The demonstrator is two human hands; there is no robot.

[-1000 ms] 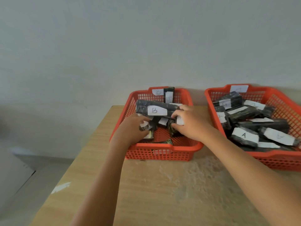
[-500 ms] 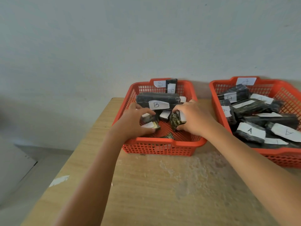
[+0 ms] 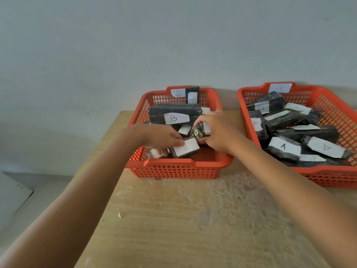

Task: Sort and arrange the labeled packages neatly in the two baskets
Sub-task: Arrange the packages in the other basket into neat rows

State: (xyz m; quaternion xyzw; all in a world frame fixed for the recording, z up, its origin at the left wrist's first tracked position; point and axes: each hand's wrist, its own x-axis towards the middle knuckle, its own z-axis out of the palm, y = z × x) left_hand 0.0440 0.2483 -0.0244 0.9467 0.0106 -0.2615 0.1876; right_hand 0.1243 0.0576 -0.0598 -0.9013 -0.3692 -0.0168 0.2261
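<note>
1. The left hand (image 3: 160,137) pinches a small B-labeled package (image 3: 185,149) between thumb and fingertips, label up, at the near middle of the left basket (image 3: 172,164). The right hand (image 3: 218,132) is curled around a dark greenish package (image 3: 197,131) just beyond and to the right of that pinch; how firmly it grips I cannot quite tell, since the fingers hide the far side.

2. The step in hand looks like tidying the B basket — the small packages are being turned and set straight, not moved across.

3. The next move probably calls for laying the pinched package flat against the near wall, label up, then squaring the greenish one beside it.

4. Just behind both grips a long B package (image 3: 174,113) lies crosswise on top of the pile — it crowds the space and may need lifting first. Farther back, one package (image 3: 192,94) stands upright against the far wall.

5. Well to the right of the hands, the right basket (image 3: 328,171) holds the A packages (image 3: 285,147), heaped at mixed angles and not yet neat. Both baskets sit on the wooden table (image 3: 193,219).
</note>
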